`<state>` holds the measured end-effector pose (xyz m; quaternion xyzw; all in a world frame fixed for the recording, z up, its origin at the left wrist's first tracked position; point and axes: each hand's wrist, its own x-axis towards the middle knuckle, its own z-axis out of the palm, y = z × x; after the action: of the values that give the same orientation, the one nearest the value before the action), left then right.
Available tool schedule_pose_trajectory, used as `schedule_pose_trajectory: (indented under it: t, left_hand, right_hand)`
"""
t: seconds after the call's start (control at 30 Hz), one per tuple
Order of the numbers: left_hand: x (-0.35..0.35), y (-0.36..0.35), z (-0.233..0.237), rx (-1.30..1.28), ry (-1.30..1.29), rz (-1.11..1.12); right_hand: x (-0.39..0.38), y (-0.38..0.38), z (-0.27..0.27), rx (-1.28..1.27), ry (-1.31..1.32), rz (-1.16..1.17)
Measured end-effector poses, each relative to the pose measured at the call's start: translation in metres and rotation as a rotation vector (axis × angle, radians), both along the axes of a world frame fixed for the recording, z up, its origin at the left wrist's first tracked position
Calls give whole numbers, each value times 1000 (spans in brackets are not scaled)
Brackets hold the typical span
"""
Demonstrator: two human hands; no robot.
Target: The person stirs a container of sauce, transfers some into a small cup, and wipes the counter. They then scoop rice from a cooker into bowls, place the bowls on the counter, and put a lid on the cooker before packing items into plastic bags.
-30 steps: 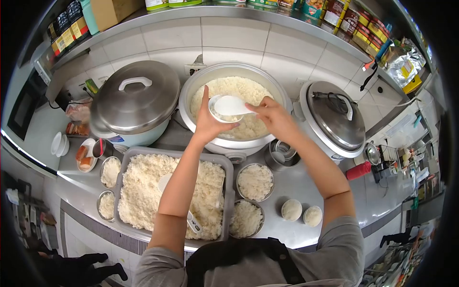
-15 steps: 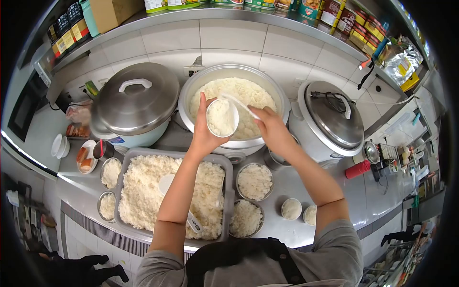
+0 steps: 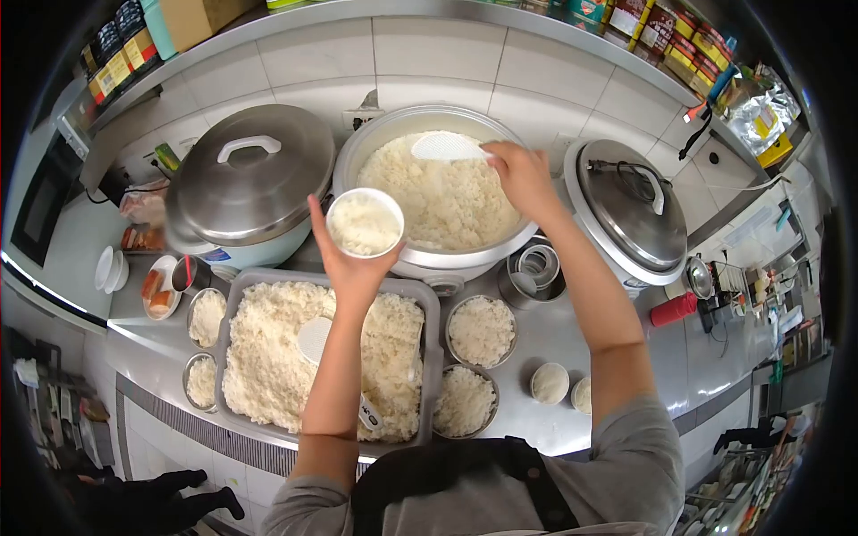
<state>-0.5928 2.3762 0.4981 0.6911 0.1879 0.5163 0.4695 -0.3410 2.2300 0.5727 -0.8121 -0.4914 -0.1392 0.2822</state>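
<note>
My left hand (image 3: 353,268) is wrapped round a white cup (image 3: 399,214) with rice in it, held tilted above the counter beside the big cooker. Fingers of my right hand (image 3: 523,179) grip the handle of a white rice paddle (image 3: 447,146), whose dimpled blade lies over the rice (image 3: 438,196) at the far side of the open rice cooker (image 3: 527,237). Below my left forearm, a grey tray (image 3: 431,357) is heaped with rice, and a second paddle (image 3: 315,339) rests in it, partly hidden by my arm.
Lidded cookers stand left (image 3: 250,179) and right (image 3: 630,205). Metal bowls of rice (image 3: 483,331) flank the tray. Two small cups of rice (image 3: 550,383) are at right, near a red bottle (image 3: 673,309). Above runs a shelf (image 3: 313,16) with cans. A person's legs (image 3: 192,496) show lower left.
My left hand has moved left and slightly down with the cup, away from the cooker's opening. My right hand has lifted the paddle from the cup to the cooker's far side.
</note>
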Motion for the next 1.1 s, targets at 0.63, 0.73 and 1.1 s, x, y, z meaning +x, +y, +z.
schedule_pose_trajectory:
  t: [0.63,0.73,1.1]
  left_hand:
    - [-34,-35,-42,-262,124,-39]
    - [-36,-33,-43,-261,123,-34]
    - [-34,-34,-41,-253,136,-17]
  right_hand:
    - [180,161,-112,-607,-402,-382]
    - [192,156,-115,-582,-248,-282]
    - [188,148,-134,-599,-186,-104]
